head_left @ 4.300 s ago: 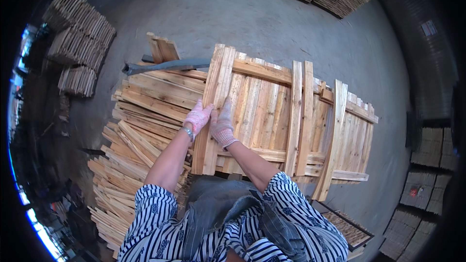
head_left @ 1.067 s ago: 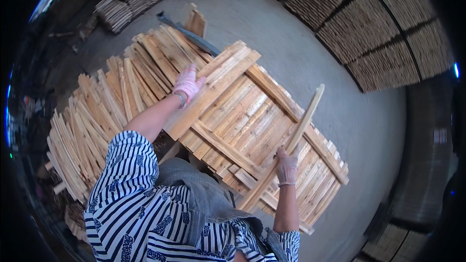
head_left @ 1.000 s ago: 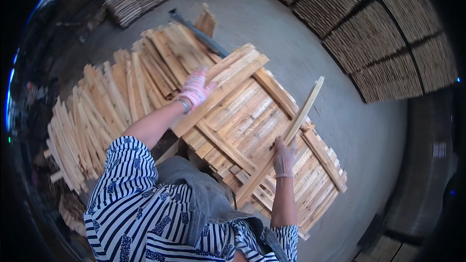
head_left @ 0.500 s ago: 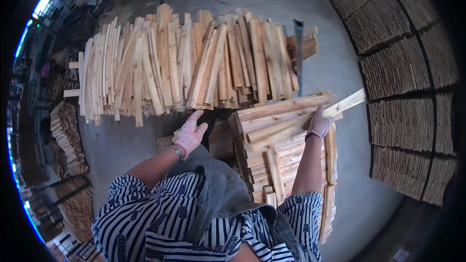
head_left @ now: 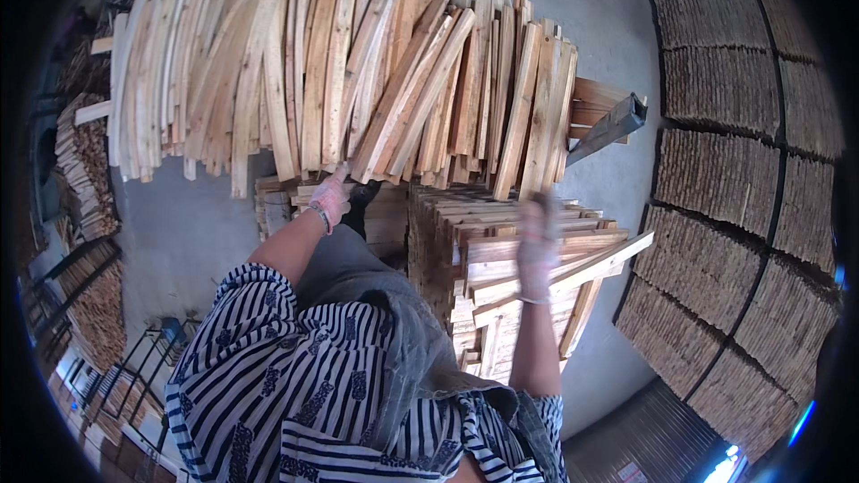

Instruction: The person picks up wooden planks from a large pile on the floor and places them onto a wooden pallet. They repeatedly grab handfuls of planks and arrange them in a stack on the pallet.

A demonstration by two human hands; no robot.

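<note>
A wide pile of loose wooden slats lies across the far side. My left hand, in a pale pinkish work glove, reaches to the near ends of these slats. Its fingers stretch forward, and the tips seem to touch one slat end. My right hand, also gloved, is smeared by motion over a stack of slats in front of me to the right. Under its wrist a pale slat lies slantwise on the stack, its end jutting out to the right. The right fingers are too blurred to read.
A dark metal post stands at the pile's right end. Tall strapped bundles of slats line the right side. More wood pieces are stacked at the left, near a dark metal frame. Grey concrete floor shows between.
My view has shifted. My right hand has come away from the pale slat's end and moved toward the wide pile. My left hand has moved forward to the slat ends.
</note>
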